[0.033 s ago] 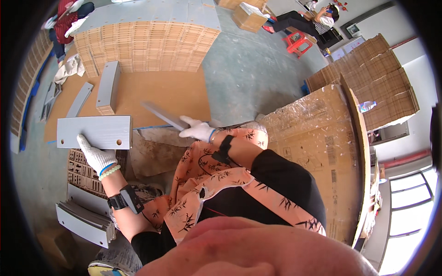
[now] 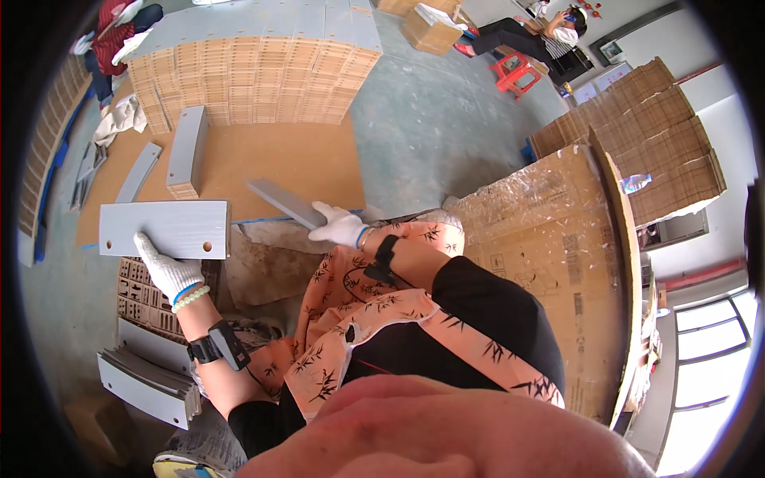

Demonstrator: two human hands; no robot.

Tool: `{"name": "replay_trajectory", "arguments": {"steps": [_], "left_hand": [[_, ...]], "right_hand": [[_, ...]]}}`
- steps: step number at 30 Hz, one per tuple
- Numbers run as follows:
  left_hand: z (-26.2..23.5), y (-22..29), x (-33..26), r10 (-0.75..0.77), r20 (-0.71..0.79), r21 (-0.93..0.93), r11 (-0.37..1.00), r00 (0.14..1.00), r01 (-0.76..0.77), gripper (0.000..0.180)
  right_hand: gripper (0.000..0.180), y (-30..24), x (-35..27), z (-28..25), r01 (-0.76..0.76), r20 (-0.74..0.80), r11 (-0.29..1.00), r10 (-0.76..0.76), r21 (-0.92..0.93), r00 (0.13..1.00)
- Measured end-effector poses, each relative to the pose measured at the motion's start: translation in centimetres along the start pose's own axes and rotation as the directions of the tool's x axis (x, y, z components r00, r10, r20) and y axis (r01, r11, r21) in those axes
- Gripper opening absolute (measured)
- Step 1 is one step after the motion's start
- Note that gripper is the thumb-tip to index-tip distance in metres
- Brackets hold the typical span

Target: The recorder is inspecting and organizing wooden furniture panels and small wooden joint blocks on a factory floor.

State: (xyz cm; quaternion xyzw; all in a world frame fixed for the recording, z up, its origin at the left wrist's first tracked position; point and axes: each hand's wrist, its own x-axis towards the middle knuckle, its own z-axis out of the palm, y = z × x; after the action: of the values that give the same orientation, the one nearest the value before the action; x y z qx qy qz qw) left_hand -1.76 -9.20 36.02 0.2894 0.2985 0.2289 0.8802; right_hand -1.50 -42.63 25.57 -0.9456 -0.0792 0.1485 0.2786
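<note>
My left hand [image 2: 166, 269], in a white knitted glove, grips the near edge of a grey board [image 2: 163, 227] with two holes, one digit laid along its top face. Fingers under the board are hidden. To the right, my gloved right hand [image 2: 339, 226] holds the near end of a second, narrower-looking grey board [image 2: 283, 201], tilted, its far end slightly blurred. Beneath the left board, a brown slotted block stack [image 2: 147, 295] shows. Several curved grey boards [image 2: 147, 390] lie stacked beside my left forearm.
Ahead, a brown sheet [image 2: 271, 163] carries a grey-topped stack [image 2: 189, 151], a loose grey strip [image 2: 139, 173] and a large pile of boards [image 2: 255, 84]. A big cardboard box [image 2: 526, 263] stands close on my right. One person [image 2: 115, 40] bends at far left; another [image 2: 550, 40] sits at far right.
The board in my right hand has rolled slightly, showing more of its flat face. My left hand and its board have barely shifted.
</note>
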Motion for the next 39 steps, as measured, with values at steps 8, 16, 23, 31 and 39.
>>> {"name": "replay_trajectory", "arguments": {"steps": [8,16,23,31,39], "left_hand": [[-0.9,-0.6,-0.3,-0.048,0.044,0.0,0.999,0.998,0.048,0.064],[-0.7,-0.7,-0.5,-0.079,0.05,-0.002,0.997,0.996,0.08,0.057],[-0.3,-0.8,-1.0,-0.097,0.063,0.011,0.995,0.993,0.097,0.056],[-1.7,-0.1,-2.4,-0.068,0.21,-0.157,0.982,0.975,0.102,0.056],[-1.2,0.6,-4.7,-0.044,0.325,-0.392,0.903,0.945,0.177,0.04]], "right_hand": [[0.095,0.4,-0.3,3.2,-0.156,0.141,0.931,0.212,-0.33,0.967],[0.095,0.7,-0.2,3.5,-0.052,0.145,0.926,0.114,-0.375,0.983],[0.094,1.2,0.5,3.5,-0.07,0.19,0.902,0.166,-0.427,0.968],[0.067,-1.9,1.8,1.8,-0.364,0.586,0.691,-0.106,0.625,0.803],[0.06,-15.2,7.1,6.2,-0.334,0.553,0.454,-0.541,0.826,0.634]]}}
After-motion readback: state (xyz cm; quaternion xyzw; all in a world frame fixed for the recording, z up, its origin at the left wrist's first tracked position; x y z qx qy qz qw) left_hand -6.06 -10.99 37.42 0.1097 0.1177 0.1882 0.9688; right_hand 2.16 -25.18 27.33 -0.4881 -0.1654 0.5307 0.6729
